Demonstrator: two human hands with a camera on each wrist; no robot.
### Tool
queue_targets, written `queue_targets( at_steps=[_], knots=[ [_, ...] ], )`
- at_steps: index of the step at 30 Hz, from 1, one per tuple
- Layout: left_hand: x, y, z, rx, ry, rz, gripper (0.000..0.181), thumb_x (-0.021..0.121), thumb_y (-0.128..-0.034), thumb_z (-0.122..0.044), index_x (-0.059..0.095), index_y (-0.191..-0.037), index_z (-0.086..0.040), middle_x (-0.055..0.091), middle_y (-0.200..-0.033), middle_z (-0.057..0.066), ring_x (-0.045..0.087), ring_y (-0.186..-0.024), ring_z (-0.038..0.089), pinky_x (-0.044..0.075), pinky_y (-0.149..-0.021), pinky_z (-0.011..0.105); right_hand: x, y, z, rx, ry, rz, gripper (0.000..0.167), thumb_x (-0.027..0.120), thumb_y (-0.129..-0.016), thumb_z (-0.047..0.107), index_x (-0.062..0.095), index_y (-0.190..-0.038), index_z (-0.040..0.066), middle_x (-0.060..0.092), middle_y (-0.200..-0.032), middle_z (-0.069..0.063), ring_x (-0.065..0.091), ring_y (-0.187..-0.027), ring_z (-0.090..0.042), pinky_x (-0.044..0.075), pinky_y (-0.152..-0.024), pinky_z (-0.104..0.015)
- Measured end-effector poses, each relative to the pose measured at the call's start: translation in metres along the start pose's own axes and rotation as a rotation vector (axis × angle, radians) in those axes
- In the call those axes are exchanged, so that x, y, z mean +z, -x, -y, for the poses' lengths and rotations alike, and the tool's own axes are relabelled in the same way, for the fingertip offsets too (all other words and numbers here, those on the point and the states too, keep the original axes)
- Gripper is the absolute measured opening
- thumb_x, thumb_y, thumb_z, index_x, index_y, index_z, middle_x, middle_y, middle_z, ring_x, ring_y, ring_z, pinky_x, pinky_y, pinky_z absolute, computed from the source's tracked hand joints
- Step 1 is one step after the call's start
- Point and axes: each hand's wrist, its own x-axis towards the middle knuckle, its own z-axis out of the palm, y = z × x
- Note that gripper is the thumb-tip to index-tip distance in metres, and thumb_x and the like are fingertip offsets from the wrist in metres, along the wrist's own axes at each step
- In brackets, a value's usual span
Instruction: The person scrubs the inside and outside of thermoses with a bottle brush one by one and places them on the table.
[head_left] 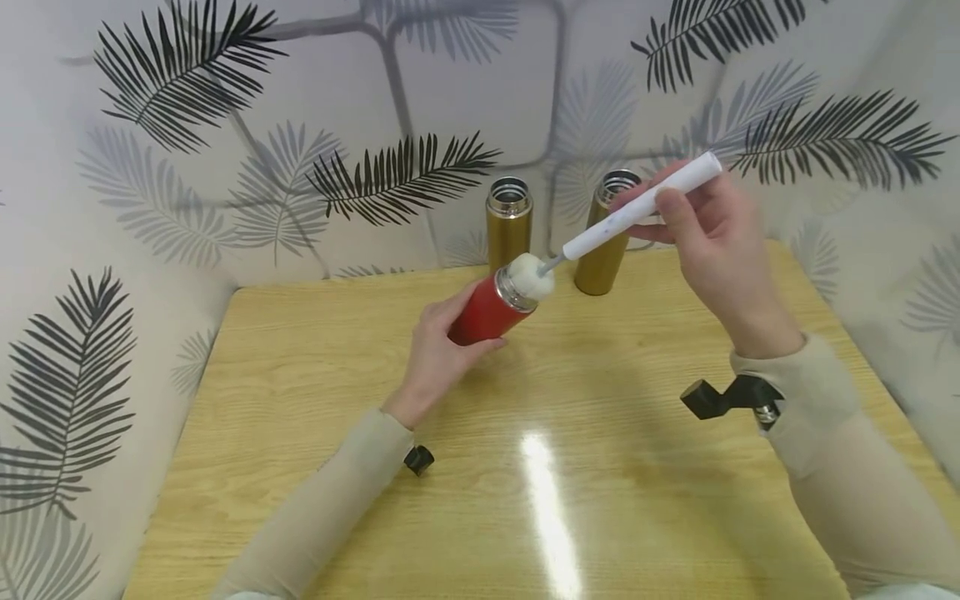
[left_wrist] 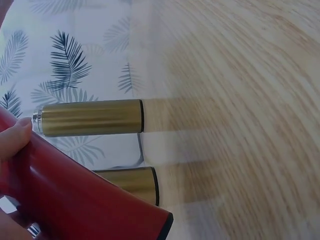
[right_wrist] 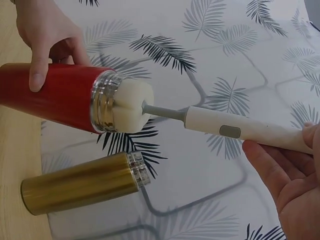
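My left hand (head_left: 442, 346) grips a red thermos flask (head_left: 487, 314) around its body and holds it tilted above the table, its mouth toward the upper right. A cream sponge head (head_left: 531, 277) sits at the flask's steel mouth, partly inside it. The sponge belongs to a bottle brush with a white handle (head_left: 645, 204) and a grey neck (right_wrist: 165, 113). My right hand (head_left: 720, 250) pinches that handle near its far end between thumb and fingers. In the left wrist view the red flask (left_wrist: 85, 190) shows its dark base.
Two gold flasks without lids stand upright at the back of the wooden table (head_left: 315, 367): one gold flask (head_left: 510, 225) behind the red one, another gold flask (head_left: 600, 258) to its right, near my right hand. A leaf-patterned wall covering (head_left: 300, 75) rises behind.
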Motion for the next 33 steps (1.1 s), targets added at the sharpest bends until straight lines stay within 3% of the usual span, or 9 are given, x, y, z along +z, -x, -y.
queue_targets(
  at_steps=[12, 20, 33],
  knots=[
    [0.000, -0.002, -0.004, -0.002, -0.003, 0.017, 0.080, 0.093, -0.0801, -0.022, 0.057, -0.151, -0.022, 0.067, -0.139, 0.003, 0.053, -0.123, 0.029, 0.050, -0.100, 0.051, 0.001, 0.008, -0.006, -0.013, -0.061, -0.002, 0.013, 0.058, -0.105, 0.002, 0.059, -0.114, -0.007, 0.075, -0.110, -0.019, 0.075, -0.106, -0.028, 0.061, -0.088, -0.033],
    [0.001, -0.002, -0.008, -0.005, 0.004, 0.025, 0.080, 0.093, -0.0801, -0.022, 0.057, -0.151, -0.022, 0.067, -0.138, 0.005, 0.054, -0.122, 0.030, 0.051, -0.099, 0.052, 0.002, 0.009, -0.009, -0.018, 0.010, 0.026, 0.013, 0.056, -0.106, 0.003, 0.059, -0.115, -0.007, 0.075, -0.112, -0.018, 0.074, -0.107, -0.026, 0.061, -0.087, -0.032],
    [0.004, -0.005, -0.011, -0.017, 0.013, 0.045, 0.080, 0.092, -0.0808, -0.023, 0.056, -0.152, -0.025, 0.066, -0.139, 0.003, 0.053, -0.122, 0.027, 0.051, -0.100, 0.050, -0.001, 0.011, -0.014, -0.004, -0.025, 0.044, 0.015, 0.054, -0.107, 0.002, 0.058, -0.116, -0.010, 0.073, -0.114, -0.020, 0.073, -0.111, -0.030, 0.061, -0.089, -0.035]
  ],
)
